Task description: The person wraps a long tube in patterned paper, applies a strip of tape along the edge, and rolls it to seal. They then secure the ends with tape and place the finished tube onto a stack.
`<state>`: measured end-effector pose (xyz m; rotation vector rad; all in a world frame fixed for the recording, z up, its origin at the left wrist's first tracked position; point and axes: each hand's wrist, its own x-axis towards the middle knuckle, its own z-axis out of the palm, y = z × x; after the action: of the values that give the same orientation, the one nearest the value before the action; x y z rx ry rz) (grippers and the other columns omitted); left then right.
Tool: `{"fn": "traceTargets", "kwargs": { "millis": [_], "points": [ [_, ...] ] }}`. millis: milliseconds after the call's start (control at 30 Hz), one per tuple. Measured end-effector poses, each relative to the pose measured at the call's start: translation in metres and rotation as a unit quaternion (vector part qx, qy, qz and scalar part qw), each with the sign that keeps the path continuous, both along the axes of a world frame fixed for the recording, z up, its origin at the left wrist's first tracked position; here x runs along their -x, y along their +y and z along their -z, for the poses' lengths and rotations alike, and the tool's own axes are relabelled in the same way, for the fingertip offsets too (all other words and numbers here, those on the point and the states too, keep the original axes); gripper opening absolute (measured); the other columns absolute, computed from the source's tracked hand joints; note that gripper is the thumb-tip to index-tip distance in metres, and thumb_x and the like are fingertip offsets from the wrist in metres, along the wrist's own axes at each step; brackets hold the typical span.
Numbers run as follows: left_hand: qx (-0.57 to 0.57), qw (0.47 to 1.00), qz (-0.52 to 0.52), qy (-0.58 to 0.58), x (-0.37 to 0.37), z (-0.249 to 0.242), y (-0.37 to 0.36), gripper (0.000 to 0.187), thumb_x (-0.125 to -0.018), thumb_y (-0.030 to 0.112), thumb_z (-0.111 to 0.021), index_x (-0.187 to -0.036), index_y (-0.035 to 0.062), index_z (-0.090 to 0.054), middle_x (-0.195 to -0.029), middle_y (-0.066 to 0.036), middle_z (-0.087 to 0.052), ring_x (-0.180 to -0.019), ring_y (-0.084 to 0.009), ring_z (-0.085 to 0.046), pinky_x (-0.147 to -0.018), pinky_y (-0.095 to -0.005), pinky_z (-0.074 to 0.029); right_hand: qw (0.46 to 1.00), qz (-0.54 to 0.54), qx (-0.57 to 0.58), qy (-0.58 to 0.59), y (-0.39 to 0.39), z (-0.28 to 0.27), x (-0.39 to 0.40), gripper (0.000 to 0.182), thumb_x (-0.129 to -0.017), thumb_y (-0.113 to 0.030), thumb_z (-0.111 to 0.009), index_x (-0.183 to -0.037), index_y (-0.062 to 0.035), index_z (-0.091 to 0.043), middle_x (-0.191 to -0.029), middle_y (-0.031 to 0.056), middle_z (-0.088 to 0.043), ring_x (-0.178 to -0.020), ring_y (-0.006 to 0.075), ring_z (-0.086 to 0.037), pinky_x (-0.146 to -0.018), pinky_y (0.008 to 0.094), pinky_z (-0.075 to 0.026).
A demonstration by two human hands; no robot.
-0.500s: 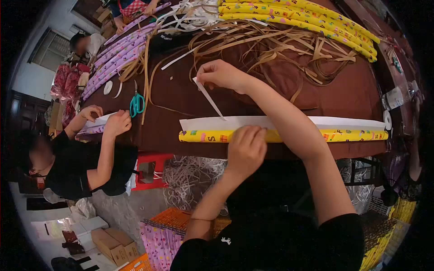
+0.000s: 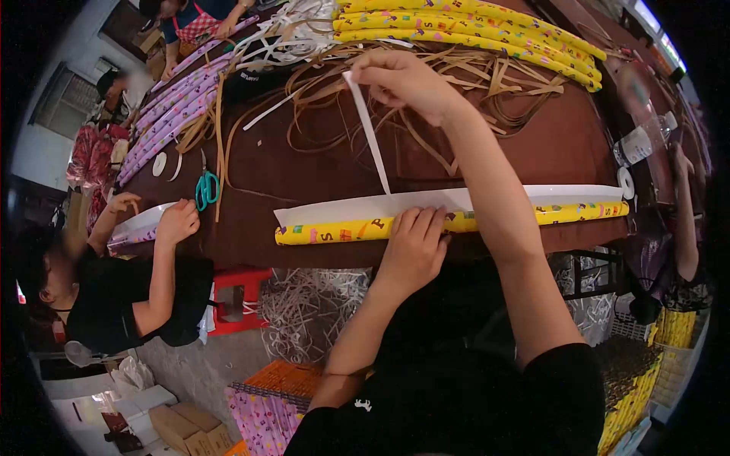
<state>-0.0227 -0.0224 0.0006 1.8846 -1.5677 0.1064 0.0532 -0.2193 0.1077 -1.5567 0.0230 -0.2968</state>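
A yellow patterned roll (image 2: 334, 232) lies along the front of the brown table, with a white paper edge (image 2: 319, 213) standing up behind it. My left hand (image 2: 414, 247) is closed over the middle of the roll, fingers together on top. Raised above the table, my right hand (image 2: 399, 83) pinches the top end of a narrow white strip (image 2: 368, 133). That strip slants down to the white edge near my left fingertips. Its lower end meets the edge there.
Teal scissors (image 2: 206, 190) and a co-worker's hands on a purple roll (image 2: 137, 234) are at left. Brown strips (image 2: 525, 102) and finished yellow rolls (image 2: 456, 29) lie at the back. A white tape roll (image 2: 625, 182) and a bottle (image 2: 645, 140) are at right.
My right hand has risen, drawing the white strip steeper and longer off the edge. My left hand stays on the roll. A person's arm now shows at the far right.
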Motion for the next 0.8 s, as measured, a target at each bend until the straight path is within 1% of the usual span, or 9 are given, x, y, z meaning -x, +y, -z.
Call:
{"fn": "traceTargets", "kwargs": {
  "millis": [33, 133, 167, 267, 300, 333, 467, 667, 800],
  "points": [
    [-0.009, 1.000, 0.005, -0.007, -0.001, 0.002, 0.000, 0.048, -0.079, 0.011, -0.070, -0.121, -0.0036, -0.054, -0.112, -0.015, -0.057, -0.104, -0.0317, -0.052, -0.095, -0.0437, -0.040, 1.000, -0.004, -0.010, -0.003, -0.015, -0.003, 0.016, 0.013, -0.092, -0.017, -0.058, -0.090, -0.0060, -0.065, -0.062, -0.0056, -0.046, -0.054, 0.0033, -0.041, -0.049, 0.0203, -0.029],
    [-0.019, 0.999, 0.011, -0.024, -0.004, 0.002, 0.000, 0.046, -0.081, 0.012, -0.070, -0.121, -0.0032, -0.054, -0.112, -0.015, -0.057, -0.104, -0.0319, -0.052, -0.095, -0.0437, -0.040, 0.998, 0.039, 0.008, -0.045, -0.065, -0.019, 0.077, 0.016, -0.096, -0.021, -0.055, -0.096, -0.0083, -0.066, -0.073, -0.0025, -0.057, -0.058, 0.0035, -0.043, -0.049, 0.0206, -0.030],
    [-0.030, 0.999, 0.016, -0.019, -0.004, 0.001, 0.001, 0.045, -0.082, 0.012, -0.070, -0.122, -0.0030, -0.054, -0.112, -0.015, -0.057, -0.105, -0.0326, -0.052, -0.093, -0.0438, -0.041, 0.988, 0.147, -0.005, -0.049, -0.070, -0.029, 0.102, 0.023, -0.100, -0.024, -0.047, -0.099, -0.0080, -0.064, -0.082, 0.0004, -0.064, -0.055, 0.0029, -0.041, -0.048, 0.0192, -0.027],
    [-0.026, 0.999, 0.035, 0.011, -0.006, -0.011, 0.001, 0.046, -0.080, 0.011, -0.071, -0.120, -0.0038, -0.055, -0.112, -0.016, -0.058, -0.104, -0.0337, -0.052, -0.092, -0.0444, -0.041, 0.966, 0.217, 0.113, -0.088, -0.138, -0.071, 0.193, 0.019, -0.099, -0.017, -0.049, -0.105, -0.0092, -0.064, -0.094, 0.0013, -0.065, -0.077, 0.0064, -0.056, -0.065, 0.0198, -0.043],
    [-0.022, 0.999, 0.034, 0.007, -0.006, -0.012, 0.001, 0.045, -0.080, 0.011, -0.071, -0.120, -0.0039, -0.055, -0.112, -0.016, -0.058, -0.104, -0.0340, -0.052, -0.091, -0.0443, -0.041, 0.917, 0.247, 0.307, -0.055, -0.158, -0.096, 0.237, 0.019, -0.099, -0.011, -0.048, -0.108, -0.0071, -0.064, -0.100, 0.0035, -0.064, -0.085, 0.0085, -0.058, -0.073, 0.0222, -0.046],
    [-0.018, 0.999, 0.035, 0.001, -0.006, -0.012, 0.000, 0.045, -0.080, 0.011, -0.072, -0.119, -0.0039, -0.056, -0.112, -0.017, -0.059, -0.103, -0.0344, -0.053, -0.091, -0.0443, -0.041, 0.827, 0.285, 0.484, -0.030, -0.178, -0.121, 0.282, 0.020, -0.098, -0.005, -0.047, -0.111, -0.0050, -0.063, -0.105, 0.0056, -0.064, -0.093, 0.0106, -0.060, -0.081, 0.0246, -0.049],
    [-0.033, 0.998, 0.016, -0.052, -0.007, -0.006, 0.000, 0.038, -0.083, 0.011, -0.066, -0.117, -0.0022, -0.057, -0.107, -0.014, -0.060, -0.101, -0.0323, -0.053, -0.090, -0.0435, -0.042, 0.629, 0.513, 0.583, 0.041, -0.171, -0.253, 0.432, 0.021, -0.096, -0.007, -0.048, -0.109, -0.0036, -0.064, -0.109, 0.0078, -0.064, -0.095, 0.0144, -0.061, -0.083, 0.0275, -0.049],
    [-0.061, 0.996, 0.021, -0.069, -0.008, -0.002, -0.001, 0.038, -0.086, 0.011, -0.065, -0.122, -0.0017, -0.056, -0.110, -0.015, -0.060, -0.105, -0.0331, -0.051, -0.093, -0.0426, -0.040, 0.347, 0.640, 0.682, 0.075, -0.092, -0.392, 0.525, 0.024, -0.094, -0.016, -0.052, -0.108, -0.0026, -0.065, -0.106, 0.0108, -0.065, -0.091, 0.0198, -0.063, -0.081, 0.0313, -0.050],
    [-0.072, 0.995, 0.030, -0.061, -0.009, -0.004, -0.001, 0.037, -0.087, 0.010, -0.065, -0.121, -0.0023, -0.055, -0.112, -0.015, -0.058, -0.105, -0.0328, -0.051, -0.094, -0.0424, -0.040, 0.251, 0.666, 0.691, 0.126, -0.070, -0.427, 0.557, 0.028, -0.092, -0.023, -0.054, -0.107, -0.0020, -0.065, -0.105, 0.0129, -0.066, -0.089, 0.0234, -0.064, -0.080, 0.0339, -0.051]
  ]
}}
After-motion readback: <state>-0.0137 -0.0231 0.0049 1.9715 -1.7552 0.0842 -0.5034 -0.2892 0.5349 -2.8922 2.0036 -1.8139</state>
